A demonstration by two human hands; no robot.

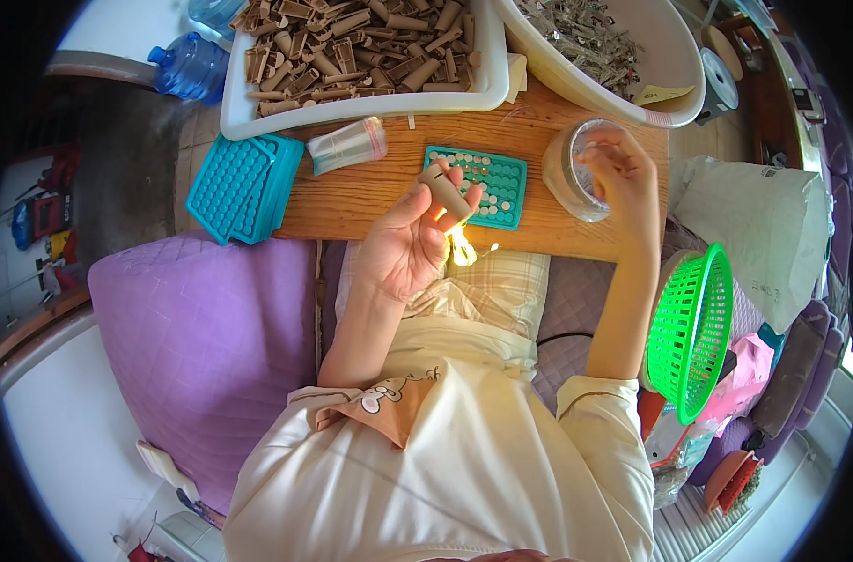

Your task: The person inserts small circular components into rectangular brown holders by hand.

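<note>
Holds at frame centre, in the left hand (410, 242), a tan, tapered, hollow-looking plastic piece (447, 194), gripped between thumb and fingers, tilted, wider end toward upper left, near the front edge of a brown wooden table (370, 195). Reaches with the right hand (625, 173), right of centre, into the mouth of a round, whitish, translucent plastic tub (564, 178), fingers bunched and bent downward; cannot tell if pinching anything, fingertips being partly hidden. Just behind the tan piece, on the tabletop, note a flat teal plastic tray (512, 184) with rows of round pockets, partly filled with small pale discs (491, 209). At upper left of centre, see a stack of similar teal pocketed trays (241, 185) beside a clear plastic bag with a pinkish edge (350, 146). Along the top, see a white rectangular plastic bin (366, 116) heaped with loose tan plastic pieces (323, 58), and a cream oval basin (550, 70) of small shiny metallic-looking parts (586, 42). Judge the step in hand as picking from the tub while keeping the tan piece ready in the left. Seems to call next for lifting the right fingers clear of the tub rim and bringing them across toward the tan piece, with a steady left grip; cannot confirm the tub's contents from this view.
</note>
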